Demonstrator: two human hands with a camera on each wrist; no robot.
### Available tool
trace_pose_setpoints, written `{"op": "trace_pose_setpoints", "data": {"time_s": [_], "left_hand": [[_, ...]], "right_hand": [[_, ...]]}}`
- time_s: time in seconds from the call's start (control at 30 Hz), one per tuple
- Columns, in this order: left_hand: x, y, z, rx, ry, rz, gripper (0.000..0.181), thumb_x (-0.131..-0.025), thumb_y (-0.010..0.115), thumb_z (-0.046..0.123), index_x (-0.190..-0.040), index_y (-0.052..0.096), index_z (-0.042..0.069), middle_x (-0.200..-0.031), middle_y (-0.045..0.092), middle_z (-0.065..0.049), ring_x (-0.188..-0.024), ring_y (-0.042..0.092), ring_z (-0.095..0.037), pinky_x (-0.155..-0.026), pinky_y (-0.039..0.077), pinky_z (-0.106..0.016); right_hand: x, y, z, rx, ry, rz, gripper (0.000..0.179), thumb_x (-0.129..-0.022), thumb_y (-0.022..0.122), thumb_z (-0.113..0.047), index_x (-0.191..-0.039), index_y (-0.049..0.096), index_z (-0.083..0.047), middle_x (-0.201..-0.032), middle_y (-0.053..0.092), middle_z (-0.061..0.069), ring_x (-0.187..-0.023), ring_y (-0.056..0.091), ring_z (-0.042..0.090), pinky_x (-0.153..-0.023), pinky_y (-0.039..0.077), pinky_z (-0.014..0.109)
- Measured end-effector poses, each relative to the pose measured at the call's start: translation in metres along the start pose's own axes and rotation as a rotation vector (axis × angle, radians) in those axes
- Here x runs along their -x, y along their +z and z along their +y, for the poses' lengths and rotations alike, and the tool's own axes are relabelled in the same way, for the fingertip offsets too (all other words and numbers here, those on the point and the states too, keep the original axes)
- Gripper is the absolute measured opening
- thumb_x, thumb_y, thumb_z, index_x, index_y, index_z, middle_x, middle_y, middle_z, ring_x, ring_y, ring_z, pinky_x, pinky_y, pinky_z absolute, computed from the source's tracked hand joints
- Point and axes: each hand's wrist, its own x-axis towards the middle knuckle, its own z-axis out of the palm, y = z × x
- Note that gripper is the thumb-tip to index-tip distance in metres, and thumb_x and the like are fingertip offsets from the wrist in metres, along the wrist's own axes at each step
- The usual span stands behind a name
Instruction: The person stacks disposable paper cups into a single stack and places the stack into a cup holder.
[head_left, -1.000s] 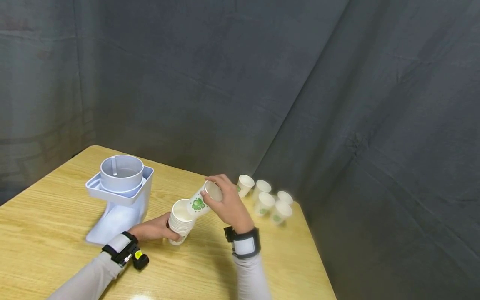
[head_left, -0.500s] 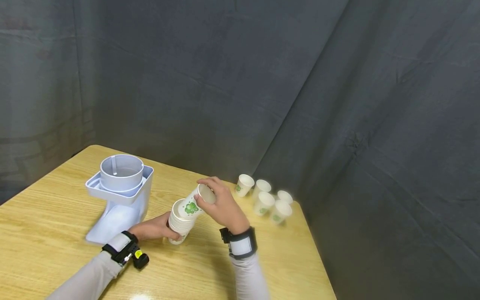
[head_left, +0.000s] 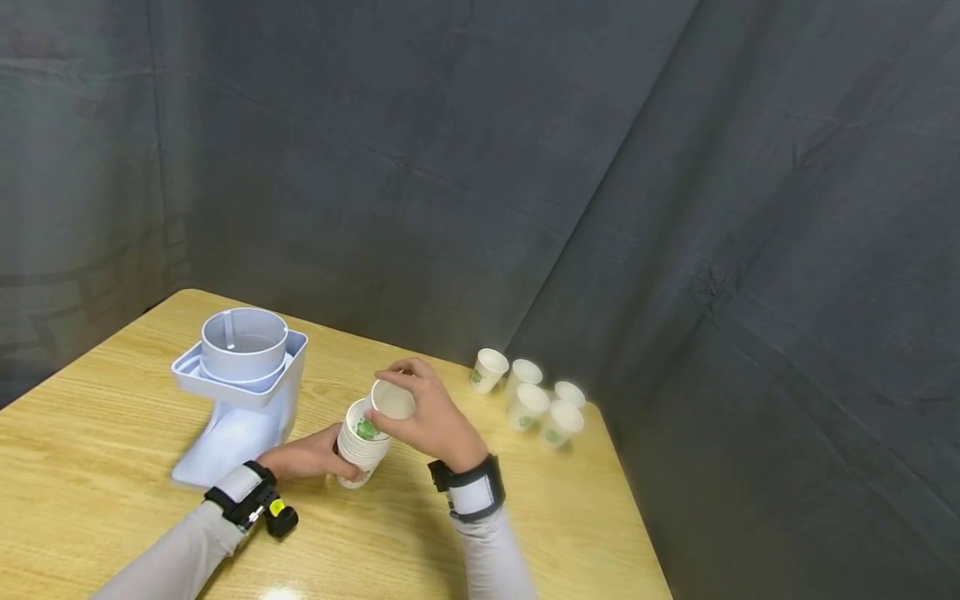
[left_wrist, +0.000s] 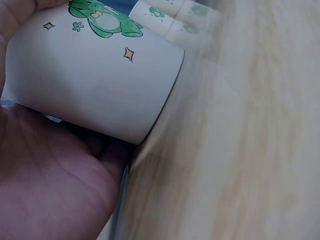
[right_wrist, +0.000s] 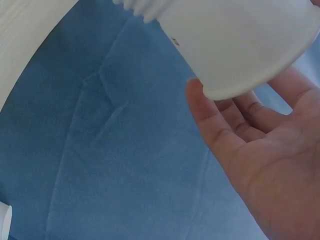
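Currently, right hand [head_left: 435, 419] holds 1 cup [head_left: 393, 401] partly inside stack [head_left: 363, 454].

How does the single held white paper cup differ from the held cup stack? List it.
The white paper cup is single; the white paper cup stack shows nested rims. The right grip pinches the cup near its rim; the left grip wraps the stack's side. Both bear green prints.

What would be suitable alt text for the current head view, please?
The right hand holds a tilted paper cup at the mouth of a cup stack gripped by the left hand. On the wooden table, a pale plastic device stands left, five cups right.
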Motion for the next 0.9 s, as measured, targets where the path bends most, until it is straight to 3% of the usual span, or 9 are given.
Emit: {"op": "trace_pose_setpoints", "data": {"time_s": [0.2, 0.43, 0.67, 0.9], "left_hand": [[0.001, 0.000, 0.001, 0.001, 0.005, -0.005, 0.060, -0.086, 0.072, 0.010, -0.136, 0.043, -0.006, -0.122, 0.061, -0.011, -0.112, 0.057, -0.023, -0.096, 0.046, -0.035], [0.000, -0.001, -0.001, -0.004, -0.009, -0.006, 0.062, -0.087, 0.073, 0.011, -0.137, 0.041, -0.006, -0.122, 0.059, -0.011, -0.111, 0.057, -0.025, -0.096, 0.045, -0.038], [0.001, 0.000, 0.001, -0.010, -0.017, 0.007, 0.062, -0.087, 0.075, 0.011, -0.137, 0.042, -0.006, -0.124, 0.057, -0.012, -0.111, 0.055, -0.025, -0.096, 0.043, -0.039], [0.001, -0.001, -0.002, -0.018, -0.017, 0.010, 0.063, -0.087, 0.075, 0.012, -0.138, 0.041, -0.005, -0.125, 0.057, -0.011, -0.113, 0.055, -0.024, -0.097, 0.044, -0.039]], "right_hand": [[-0.001, 0.007, -0.003, 0.078, -0.021, -0.030, 0.053, -0.087, 0.078, -0.034, -0.131, 0.068, -0.006, -0.124, 0.055, 0.003, -0.116, 0.050, 0.014, -0.092, 0.046, 0.022], [-0.003, 0.015, -0.004, 0.092, -0.003, -0.084, 0.053, -0.088, 0.077, -0.038, -0.131, 0.068, -0.008, -0.123, 0.058, 0.001, -0.115, 0.051, 0.013, -0.091, 0.047, 0.021], [-0.005, 0.024, -0.003, 0.183, 0.023, -0.187, 0.054, -0.091, 0.074, -0.040, -0.133, 0.066, -0.008, -0.127, 0.059, 0.003, -0.115, 0.052, 0.016, -0.089, 0.047, 0.019], [-0.006, 0.026, -0.002, 0.165, 0.052, -0.213, 0.056, -0.091, 0.074, -0.041, -0.137, 0.063, -0.011, -0.130, 0.057, 0.002, -0.116, 0.053, 0.015, -0.089, 0.047, 0.020]]}}
